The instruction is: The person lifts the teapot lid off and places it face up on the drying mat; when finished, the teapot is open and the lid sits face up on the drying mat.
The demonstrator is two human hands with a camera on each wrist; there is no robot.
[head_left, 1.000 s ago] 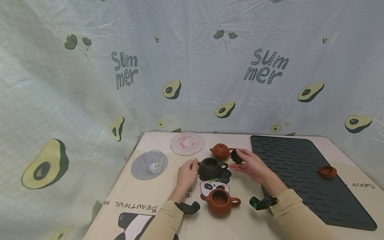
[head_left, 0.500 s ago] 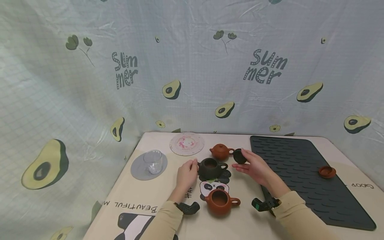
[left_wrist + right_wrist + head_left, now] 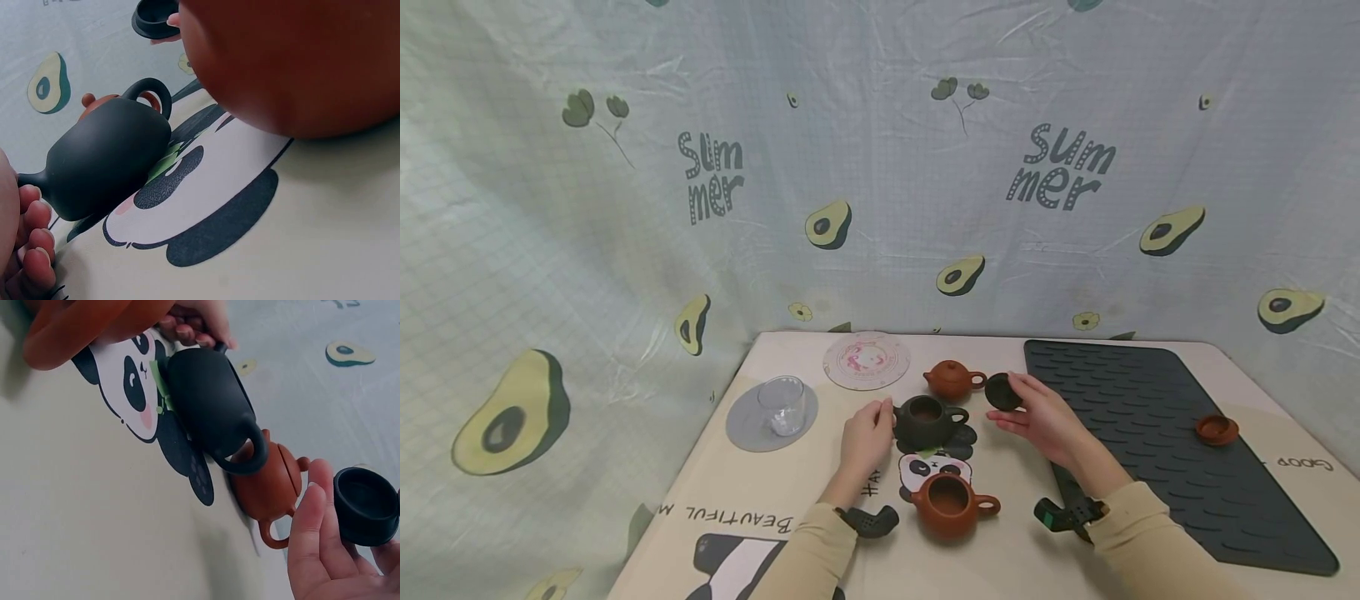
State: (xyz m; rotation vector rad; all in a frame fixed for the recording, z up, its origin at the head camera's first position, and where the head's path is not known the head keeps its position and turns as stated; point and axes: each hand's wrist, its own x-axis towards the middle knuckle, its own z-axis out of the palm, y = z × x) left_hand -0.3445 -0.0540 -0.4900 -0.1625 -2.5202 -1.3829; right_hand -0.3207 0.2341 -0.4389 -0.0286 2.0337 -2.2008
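A black teapot with its top uncovered stands at the middle of the table. My left hand pinches its spout, which shows between thumb and curled fingers in the left wrist view. To the right of the pot, my right hand holds the black teapot lid in the air. The lid is tilted, and its hollow underside shows in the right wrist view. Nearer to me stands a reddish-brown teapot, also uncovered. Behind the black one is a smaller-looking reddish-brown teapot with its lid on.
A dark ridged mat covers the table's right side, with a reddish-brown lid upside down on it. At the left, a clear glass cup stands on a grey round mat. A pink-patterned round mat lies at the back.
My right hand has moved slightly to the right with the black lid, away from the rear teapot's handle. The lid's underside now faces the head camera more. My left hand has stayed put.
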